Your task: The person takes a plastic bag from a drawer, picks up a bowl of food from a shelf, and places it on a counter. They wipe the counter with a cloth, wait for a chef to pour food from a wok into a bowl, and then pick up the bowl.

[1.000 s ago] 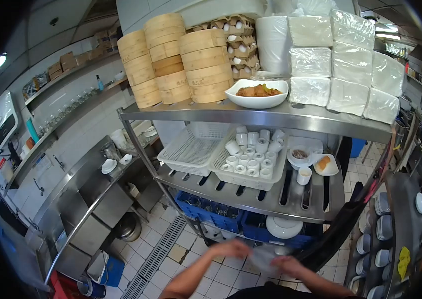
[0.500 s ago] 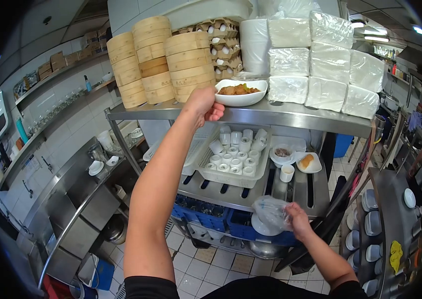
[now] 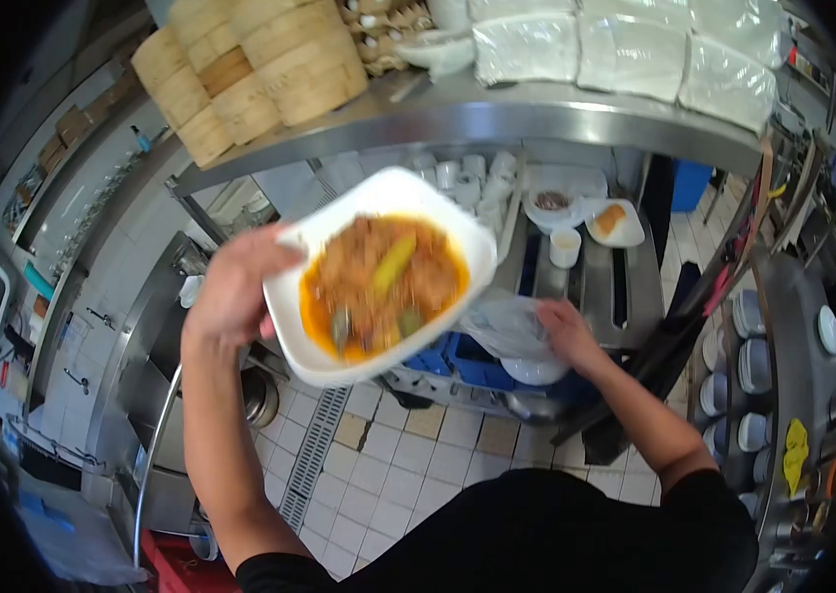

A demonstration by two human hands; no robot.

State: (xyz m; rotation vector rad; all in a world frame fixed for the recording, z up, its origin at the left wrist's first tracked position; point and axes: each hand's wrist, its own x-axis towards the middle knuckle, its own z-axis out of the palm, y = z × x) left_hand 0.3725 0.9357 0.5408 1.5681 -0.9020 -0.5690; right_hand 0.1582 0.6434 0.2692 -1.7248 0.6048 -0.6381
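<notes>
My left hand (image 3: 235,295) grips one side of a white dish (image 3: 393,188), thumb over the rim, and the dish is tilted toward me. Chunks of stewed food (image 3: 378,282) in orange sauce, topped with a green pepper strip, fill it. Lower on the right, my right hand (image 3: 568,331) pinches a clear plastic bag (image 3: 505,328) that hangs crumpled from the fingers. A white bowl (image 3: 535,372) shows just under the bag, partly covered by it.
Bamboo steamers (image 3: 304,64), egg trays (image 3: 378,30) and plastic-wrapped packs (image 3: 630,59) stand on the upper steel shelf (image 3: 418,124). Below are white cups (image 3: 472,183), a small plate with food (image 3: 618,225) and a white cup (image 3: 564,249). Stacked dishes (image 3: 754,356) line the right side.
My left hand has brought the dish off the upper shelf, down and closer to me, tipping its contents into view. My right hand still holds the bag low on the right.
</notes>
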